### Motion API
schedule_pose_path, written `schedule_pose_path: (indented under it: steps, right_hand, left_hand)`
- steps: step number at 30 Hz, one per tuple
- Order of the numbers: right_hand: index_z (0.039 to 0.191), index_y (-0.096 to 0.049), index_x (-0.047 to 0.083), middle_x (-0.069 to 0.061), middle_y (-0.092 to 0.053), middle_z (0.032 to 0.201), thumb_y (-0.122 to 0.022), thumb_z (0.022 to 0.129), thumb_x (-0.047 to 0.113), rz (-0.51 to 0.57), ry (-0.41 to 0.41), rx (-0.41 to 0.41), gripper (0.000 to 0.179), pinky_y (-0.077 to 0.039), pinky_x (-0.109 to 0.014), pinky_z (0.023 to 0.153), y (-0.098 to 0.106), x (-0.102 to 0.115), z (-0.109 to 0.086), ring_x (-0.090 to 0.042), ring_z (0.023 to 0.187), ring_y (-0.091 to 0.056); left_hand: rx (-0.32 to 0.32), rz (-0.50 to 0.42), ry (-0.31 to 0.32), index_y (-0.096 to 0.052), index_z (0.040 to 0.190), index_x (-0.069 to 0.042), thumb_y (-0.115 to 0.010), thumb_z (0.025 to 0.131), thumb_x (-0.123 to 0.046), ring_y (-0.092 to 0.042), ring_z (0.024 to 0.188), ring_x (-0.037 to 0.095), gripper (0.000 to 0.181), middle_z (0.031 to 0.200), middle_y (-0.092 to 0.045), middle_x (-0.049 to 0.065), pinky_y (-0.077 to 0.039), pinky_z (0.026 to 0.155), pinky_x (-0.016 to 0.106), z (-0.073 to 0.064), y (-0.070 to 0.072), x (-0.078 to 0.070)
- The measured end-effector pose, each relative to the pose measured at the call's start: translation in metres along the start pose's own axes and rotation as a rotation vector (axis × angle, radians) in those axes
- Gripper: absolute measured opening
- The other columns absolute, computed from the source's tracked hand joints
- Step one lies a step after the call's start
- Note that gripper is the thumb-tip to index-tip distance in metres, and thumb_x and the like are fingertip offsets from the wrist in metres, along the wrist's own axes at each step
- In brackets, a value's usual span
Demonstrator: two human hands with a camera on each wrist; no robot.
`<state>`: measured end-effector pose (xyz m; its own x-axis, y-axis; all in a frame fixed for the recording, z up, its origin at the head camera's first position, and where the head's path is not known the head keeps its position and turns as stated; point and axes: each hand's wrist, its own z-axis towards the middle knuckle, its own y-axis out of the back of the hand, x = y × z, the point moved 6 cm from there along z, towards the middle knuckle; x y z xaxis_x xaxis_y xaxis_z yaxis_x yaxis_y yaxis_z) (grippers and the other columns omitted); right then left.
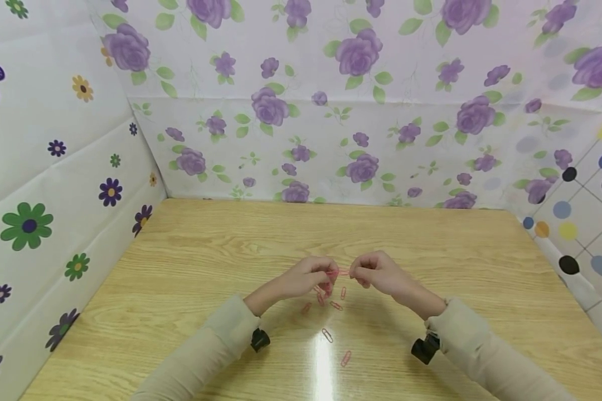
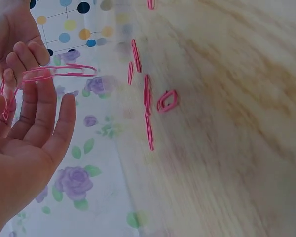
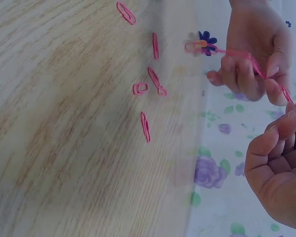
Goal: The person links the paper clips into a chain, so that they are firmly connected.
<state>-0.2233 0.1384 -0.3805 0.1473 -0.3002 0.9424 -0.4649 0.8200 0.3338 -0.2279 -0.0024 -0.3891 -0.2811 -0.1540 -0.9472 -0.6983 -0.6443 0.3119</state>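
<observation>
Above the table, my left hand (image 1: 303,277) pinches a chain of linked pink paper clips (image 2: 74,70) between thumb and fingers. Part of this chain dangles past its fingers toward the tabletop. To its right, my right hand (image 1: 383,274) pinches the end of a pink paper clip (image 3: 286,94) that stretches between both hands. The fingertips partly cover where this clip meets the chain. In the right wrist view, the left hand's other fingers (image 3: 237,74) are bent under the chain.
Several loose pink paper clips lie on the wooden table (image 1: 221,239) below and in front of the hands, one of them near the front (image 1: 346,358). Flower-patterned cloth (image 1: 301,128) stands behind the table; patterned cloth also borders its left and right sides.
</observation>
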Motion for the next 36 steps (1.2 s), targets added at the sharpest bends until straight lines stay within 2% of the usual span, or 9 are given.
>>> schedule_pose_path:
  steps: [2, 4, 9, 11, 15, 19, 26, 31, 36]
  right_hand:
    - [0.082, -0.061, -0.005, -0.006, -0.048, 0.061, -0.048, 0.092, 0.004, -0.002, 0.002, 0.004, 0.019, -0.04, -0.027, 0.056, -0.002, 0.0, 0.0, -0.016, 0.056, -0.042]
    - [0.081, -0.061, -0.005, -0.006, -0.047, 0.06, -0.048, 0.092, 0.004, 0.003, 0.006, 0.005, 0.019, -0.039, -0.027, 0.055, -0.004, 0.0, 0.001, -0.018, 0.056, -0.042]
    - [0.081, -0.061, -0.004, -0.005, -0.046, 0.059, -0.047, 0.092, 0.003, 0.011, 0.007, -0.007, 0.02, -0.039, -0.026, 0.054, -0.005, -0.001, 0.002, -0.019, 0.054, -0.041]
    - [0.081, -0.061, -0.004, -0.005, -0.046, 0.059, -0.047, 0.092, 0.003, 0.007, 0.007, -0.009, 0.02, -0.039, -0.025, 0.054, -0.005, -0.002, 0.002, -0.016, 0.053, -0.041]
    - [0.082, -0.062, -0.004, -0.005, -0.046, 0.058, -0.048, 0.092, 0.004, -0.006, 0.005, -0.004, 0.019, -0.037, -0.027, 0.052, -0.005, -0.003, 0.001, -0.013, 0.053, -0.039]
    - [0.083, -0.062, -0.004, -0.005, -0.046, 0.058, -0.048, 0.093, 0.005, -0.019, 0.003, 0.0, 0.019, -0.037, -0.028, 0.053, -0.006, -0.005, 0.002, -0.013, 0.052, -0.039]
    - [0.081, -0.062, -0.003, -0.003, -0.045, 0.057, -0.05, 0.092, 0.006, -0.02, 0.011, 0.001, 0.019, -0.036, -0.025, 0.052, -0.006, -0.007, 0.002, -0.011, 0.052, -0.038]
    - [0.081, -0.062, -0.002, -0.001, -0.044, 0.057, -0.053, 0.092, 0.011, -0.007, 0.014, 0.007, 0.019, -0.036, -0.026, 0.052, -0.005, -0.007, 0.001, -0.014, 0.052, -0.039]
    - [0.085, -0.063, -0.002, -0.002, -0.05, 0.063, -0.058, 0.089, 0.013, -0.048, -0.012, 0.014, 0.016, -0.04, -0.03, 0.053, -0.002, -0.014, 0.002, -0.014, 0.055, -0.042]
  left_hand:
    - [-0.004, -0.035, -0.003, -0.053, 0.084, 0.007, -0.035, 0.087, 0.005, -0.056, 0.075, 0.019, 0.018, 0.077, -0.058, 0.015, -0.048, 0.076, 0.041, 0.002, 0.0, 0.004]
    - [-0.024, -0.063, -0.001, -0.053, 0.081, 0.007, -0.036, 0.085, 0.004, -0.057, 0.076, 0.019, 0.017, 0.074, -0.058, 0.012, -0.047, 0.078, 0.039, 0.003, 0.001, 0.007]
    - [-0.078, -0.1, 0.024, -0.054, 0.082, 0.011, -0.037, 0.087, 0.004, -0.047, 0.053, 0.017, 0.019, 0.057, -0.047, 0.012, -0.041, 0.055, 0.029, 0.002, 0.004, 0.008]
    - [-0.094, -0.077, 0.041, -0.057, 0.085, 0.011, -0.04, 0.09, 0.003, -0.044, 0.048, 0.016, 0.02, 0.054, -0.044, 0.012, -0.038, 0.05, 0.027, 0.0, 0.005, 0.005]
    - [-0.104, -0.002, 0.08, -0.061, 0.094, 0.01, -0.048, 0.092, -0.005, -0.04, 0.045, 0.009, 0.019, 0.049, -0.04, 0.003, -0.034, 0.047, 0.023, -0.006, 0.006, -0.011]
    - [-0.109, 0.051, 0.08, -0.063, 0.097, 0.008, -0.052, 0.092, -0.007, -0.033, 0.041, 0.005, 0.02, 0.046, -0.035, -0.005, -0.03, 0.043, 0.019, -0.009, 0.006, -0.023]
    - [-0.143, 0.088, 0.064, -0.066, 0.095, 0.002, -0.054, 0.091, -0.011, -0.029, 0.04, 0.006, 0.018, 0.046, -0.037, -0.004, -0.028, 0.04, 0.02, -0.002, 0.009, 0.004]
    - [-0.176, 0.104, 0.049, -0.066, 0.091, 0.0, -0.055, 0.091, -0.011, -0.03, 0.04, 0.006, 0.016, 0.047, -0.038, -0.003, -0.034, 0.042, 0.02, -0.002, 0.013, 0.007]
    - [-0.208, 0.099, 0.041, -0.066, 0.087, -0.002, -0.055, 0.089, -0.009, -0.031, 0.04, 0.006, 0.013, 0.046, -0.039, -0.003, -0.032, 0.041, 0.02, -0.005, 0.019, 0.008]
